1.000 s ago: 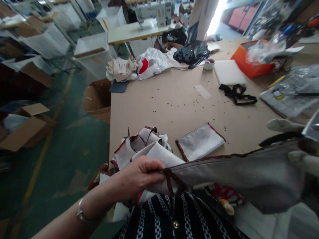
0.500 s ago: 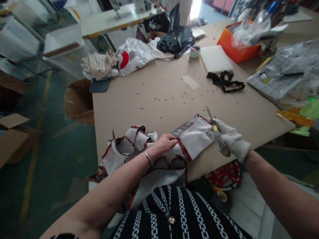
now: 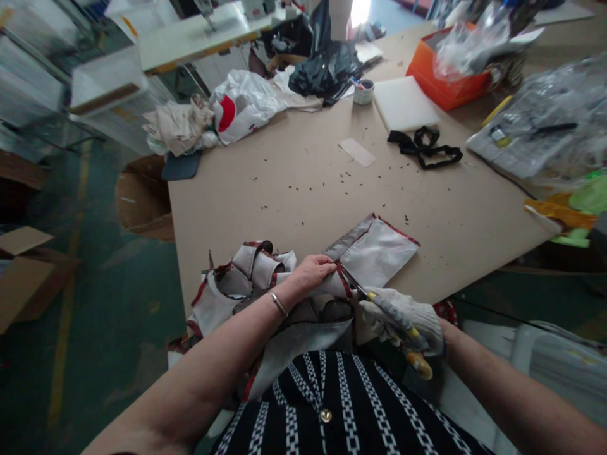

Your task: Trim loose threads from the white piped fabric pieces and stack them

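My bare left hand (image 3: 318, 270) presses its closed fingers on a grey-white fabric piece (image 3: 379, 253) with dark red edging, at the seam near the table's front edge. My right hand (image 3: 403, 316), in a pale knitted glove, grips a slim pointed tool (image 3: 391, 309) with a grey-and-yellow handle. Its exact kind is unclear. The thin dark tip lies along the red-edged seam, just right of my left fingertips. More of the grey-white fabric (image 3: 213, 303), bunched and open in folds, lies beneath and left of my left forearm and hangs over the front edge.
Small dark scraps dot the table (image 3: 227, 202). Black strap (image 3: 429, 151), white board (image 3: 405, 104), small pot (image 3: 363, 92) and orange box (image 3: 441, 76) stand farther back. Plastic-wrapped items (image 3: 535, 133) lie right; a cardboard box (image 3: 145, 196) stands by the left edge.
My right hand has moved down and left with the tool, from the fabric's far right corner to the seam beside my left fingers. My left hand stays on the fabric.
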Demonstrator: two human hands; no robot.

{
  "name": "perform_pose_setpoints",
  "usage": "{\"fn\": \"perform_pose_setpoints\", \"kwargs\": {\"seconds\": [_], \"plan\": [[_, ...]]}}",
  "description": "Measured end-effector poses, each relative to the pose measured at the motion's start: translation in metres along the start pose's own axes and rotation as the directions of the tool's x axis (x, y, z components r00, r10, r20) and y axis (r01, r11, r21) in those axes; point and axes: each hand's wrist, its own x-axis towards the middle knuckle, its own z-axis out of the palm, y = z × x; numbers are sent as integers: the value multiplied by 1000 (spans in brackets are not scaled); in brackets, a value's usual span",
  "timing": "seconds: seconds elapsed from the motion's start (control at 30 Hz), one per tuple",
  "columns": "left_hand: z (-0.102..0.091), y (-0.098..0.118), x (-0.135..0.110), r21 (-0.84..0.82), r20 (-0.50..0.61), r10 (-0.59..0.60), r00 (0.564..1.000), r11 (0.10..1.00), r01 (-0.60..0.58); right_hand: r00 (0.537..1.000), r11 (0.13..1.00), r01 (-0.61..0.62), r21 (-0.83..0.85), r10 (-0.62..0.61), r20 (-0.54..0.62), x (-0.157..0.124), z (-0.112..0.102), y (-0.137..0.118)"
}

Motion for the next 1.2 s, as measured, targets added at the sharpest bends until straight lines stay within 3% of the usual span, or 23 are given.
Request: {"fn": "perform_pose_setpoints", "kwargs": {"seconds": [0.07, 0.17, 0.4, 0.7, 0.97, 1.07, 1.13, 1.2], "plan": [[1, 0, 0, -5, 6, -7, 1000, 1000, 7, 998, 999, -41, 8, 41, 51, 2, -1, 1], [1, 1, 0, -15, 9, -8, 1000, 1000, 8, 997, 1000, -4, -19, 6, 72, 8, -1, 2], [1, 6, -1, -30, 21, -18, 1000, 999, 18, 995, 973, 88, -212, -98, -35, 32, 6, -1], [1, -5, 6, -67, 62, -5, 998, 998, 10, 980, 963, 179, -202, -193, -49, 38, 11, -10], [-2, -2, 3, -33, 47, -4, 999, 999, 6, 959, 958, 195, -209, -231, -165, 38, 16, -1], [-5, 14, -8, -4, 66, 69, 995, 998, -69, 903, 959, 253, -128, -281, -326, 32, 10, -4], [-6, 31, -17, 0, 98, 180, 979, 984, -181, 805, 917, 381, -123, -394, -444, 25, 5, -14], [-5, 50, -28, -48, 143, 306, 941, 952, -302, 699, 842, 512, -172, -524, -486, 20, 3, -31]]}}
